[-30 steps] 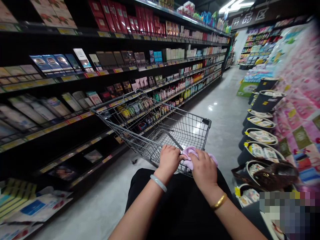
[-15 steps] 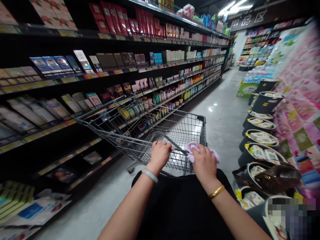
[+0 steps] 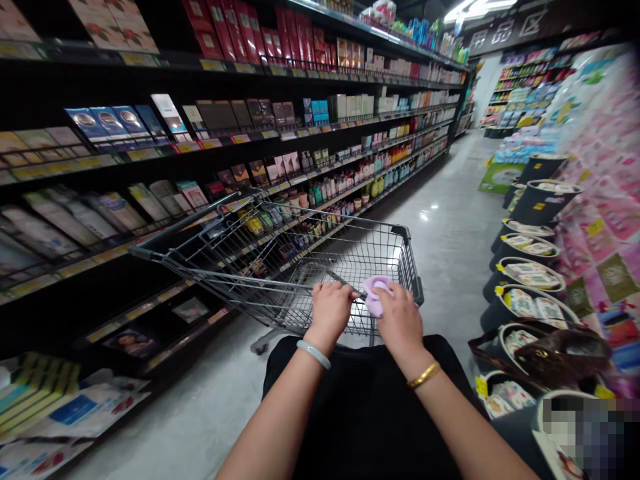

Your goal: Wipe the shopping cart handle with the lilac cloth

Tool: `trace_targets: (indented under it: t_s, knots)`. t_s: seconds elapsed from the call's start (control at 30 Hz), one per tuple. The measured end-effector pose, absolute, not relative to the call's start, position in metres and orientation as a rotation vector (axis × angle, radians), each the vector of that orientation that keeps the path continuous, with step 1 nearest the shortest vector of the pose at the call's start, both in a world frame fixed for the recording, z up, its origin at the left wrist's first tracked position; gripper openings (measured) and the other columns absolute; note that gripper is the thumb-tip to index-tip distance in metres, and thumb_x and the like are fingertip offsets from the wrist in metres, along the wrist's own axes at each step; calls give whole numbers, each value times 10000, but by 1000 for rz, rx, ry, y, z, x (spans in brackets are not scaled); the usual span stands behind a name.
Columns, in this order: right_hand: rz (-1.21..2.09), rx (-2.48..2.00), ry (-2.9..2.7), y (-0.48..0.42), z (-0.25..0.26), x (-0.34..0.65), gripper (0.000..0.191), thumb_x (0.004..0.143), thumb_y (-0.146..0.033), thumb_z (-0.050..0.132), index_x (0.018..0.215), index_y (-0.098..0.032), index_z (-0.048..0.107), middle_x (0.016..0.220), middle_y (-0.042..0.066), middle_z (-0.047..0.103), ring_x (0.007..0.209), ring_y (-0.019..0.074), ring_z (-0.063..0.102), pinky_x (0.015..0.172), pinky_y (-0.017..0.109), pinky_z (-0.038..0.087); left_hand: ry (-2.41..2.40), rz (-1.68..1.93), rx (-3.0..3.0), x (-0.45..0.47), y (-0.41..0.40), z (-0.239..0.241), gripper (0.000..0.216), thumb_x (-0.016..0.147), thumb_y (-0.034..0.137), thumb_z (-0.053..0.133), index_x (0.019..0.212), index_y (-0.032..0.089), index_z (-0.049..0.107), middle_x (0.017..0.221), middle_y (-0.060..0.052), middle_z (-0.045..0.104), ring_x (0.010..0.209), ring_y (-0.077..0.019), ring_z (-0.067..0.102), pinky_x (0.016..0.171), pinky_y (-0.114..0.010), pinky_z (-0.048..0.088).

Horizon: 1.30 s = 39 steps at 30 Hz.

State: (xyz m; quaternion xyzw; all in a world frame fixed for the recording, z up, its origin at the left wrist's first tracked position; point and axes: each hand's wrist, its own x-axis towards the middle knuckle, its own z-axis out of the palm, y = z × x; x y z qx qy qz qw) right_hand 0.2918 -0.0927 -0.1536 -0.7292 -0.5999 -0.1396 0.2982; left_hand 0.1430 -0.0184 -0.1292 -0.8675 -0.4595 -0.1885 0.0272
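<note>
A metal wire shopping cart (image 3: 280, 283) stands sideways in front of my knees, its handle bar toward the left. My left hand (image 3: 331, 312), with a pale bangle at the wrist, is closed around the near top rim of the cart. Just to its right, my right hand (image 3: 400, 320), wearing a gold bracelet, presses a light purple cloth (image 3: 376, 293) against the same rim. The fingers of this hand are bent over the cloth and partly hide it. A dark strip inside the basket runs down toward the two hands.
Long shelves (image 3: 290, 133) of boxed and bottled goods line the left side. On the right, a row of dark buckets (image 3: 547, 203) holds packages, with a shiny brown bag (image 3: 560, 353) on top. Pink packs (image 3: 610, 207) rise behind them. The grey floor (image 3: 425, 207) runs down the aisle.
My right hand and the cloth have moved left along the rim, closer to my left hand. The cloth is more bunched. My left hand has shifted slightly right in view.
</note>
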Motion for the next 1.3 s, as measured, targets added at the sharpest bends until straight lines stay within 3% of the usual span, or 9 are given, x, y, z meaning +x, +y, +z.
trace_targets:
  t_s: [0.4,0.6,0.7,0.87,1.1,1.3]
  knots:
    - [-303,-1972,-1528,-103,-162,304,444,756,-87,582,1155,-264,657,1256,96,543,1098,266,515,827,369,468,-1436,-621,-2662,138,-32,-133,329,989,406,419,858,215,653,855,-68,655,903,-230,538,851,-411,284]
    - [-178,-1874,-1600,-82,-160,273,371,804,-139,581,1152,-243,658,1275,94,550,1061,235,556,837,340,472,-1438,-593,-2671,139,-34,-130,244,984,309,436,923,213,651,879,-63,660,909,-227,555,851,-405,300]
    - [-162,-1844,-1657,-83,-159,283,395,795,-129,586,1161,-262,656,1282,75,554,1050,223,564,807,319,471,-1370,-583,-2724,125,-29,-126,246,983,362,451,959,223,653,944,-53,670,922,-217,563,823,-373,325]
    - [-109,-1933,-1568,-84,-154,291,339,799,-141,580,1101,-258,679,1218,63,584,1026,220,567,788,305,463,-1399,-590,-2646,101,-20,-124,265,979,391,463,898,241,665,935,-39,670,966,-215,554,938,-392,296]
    - [-72,-1829,-1742,-76,-149,254,446,804,-121,557,1224,-259,613,1327,84,522,1103,238,538,868,328,471,-1484,-469,-2599,98,-22,-126,258,979,382,459,874,234,643,848,-46,652,889,-216,551,783,-368,293]
    - [-109,-1886,-1599,-91,-164,295,432,787,-113,564,1181,-270,642,1298,80,531,1152,266,513,936,384,476,-1451,-525,-2583,97,-26,-129,262,981,393,457,865,239,635,837,-31,650,863,-210,547,748,-366,274]
